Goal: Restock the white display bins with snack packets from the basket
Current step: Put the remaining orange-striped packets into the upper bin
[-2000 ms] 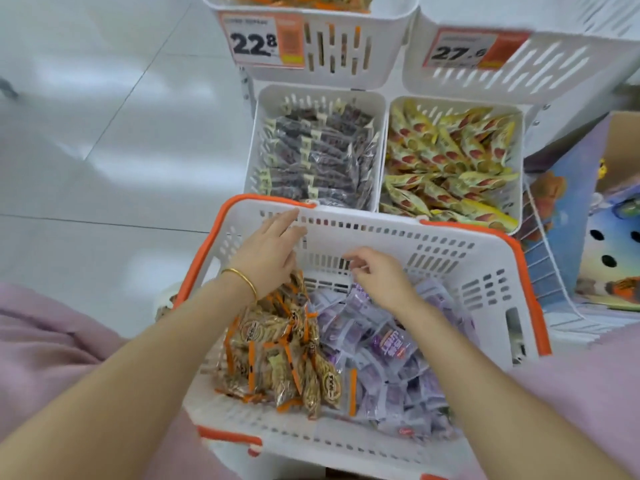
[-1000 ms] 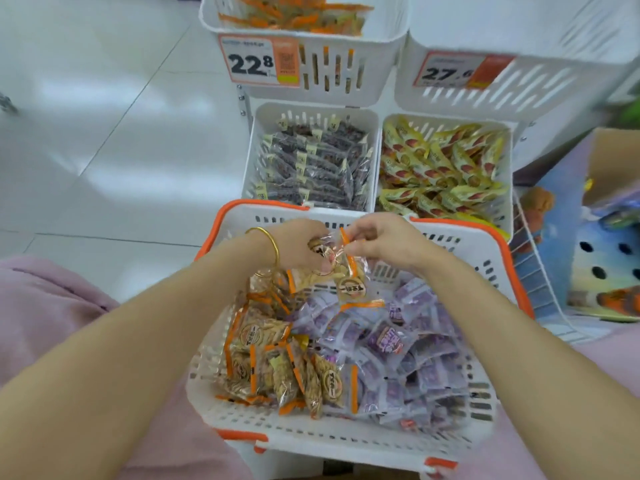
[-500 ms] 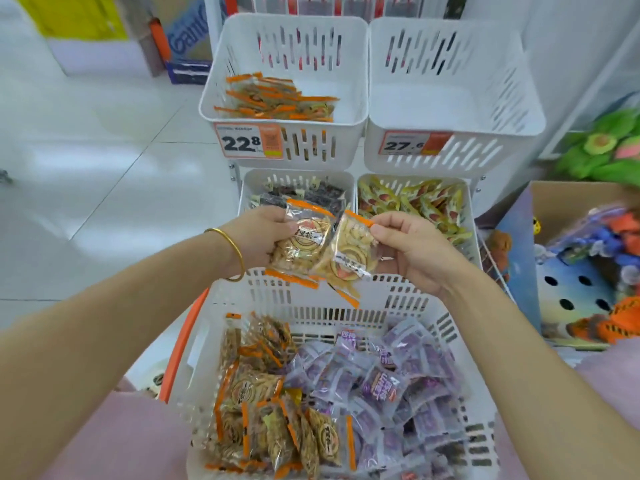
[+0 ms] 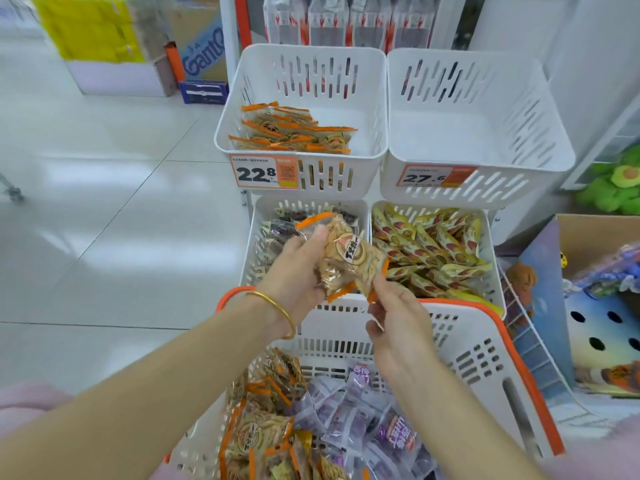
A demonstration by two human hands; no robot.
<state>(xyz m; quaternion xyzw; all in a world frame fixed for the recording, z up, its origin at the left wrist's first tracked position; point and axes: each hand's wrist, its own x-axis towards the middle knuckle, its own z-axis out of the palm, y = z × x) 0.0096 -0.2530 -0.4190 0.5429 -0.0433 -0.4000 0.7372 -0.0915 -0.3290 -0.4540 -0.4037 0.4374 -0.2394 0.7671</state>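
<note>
My left hand (image 4: 294,271) grips a small stack of orange-edged snack packets (image 4: 349,259) above the far rim of the white basket (image 4: 485,344). My right hand (image 4: 398,320) pinches the lower edge of that stack. The basket holds more orange-edged packets (image 4: 259,431) on its left and purple packets (image 4: 367,424) on its right. The upper left display bin (image 4: 367,98) holds a few of the same orange-edged packets (image 4: 294,131). The upper right bin (image 4: 540,133) has nothing in it.
The lower left bin (image 4: 252,247) holds dark packets and the lower right bin (image 4: 491,271) holds yellow packets. Price tags hang on the upper bins. Cardboard boxes stand on the tiled floor at the back left. A toy box (image 4: 588,306) sits to the right.
Both hands lifted orange-edged packets out of the basket and brought them together into one stack in my left hand. My view tilted up, showing the upper bins.
</note>
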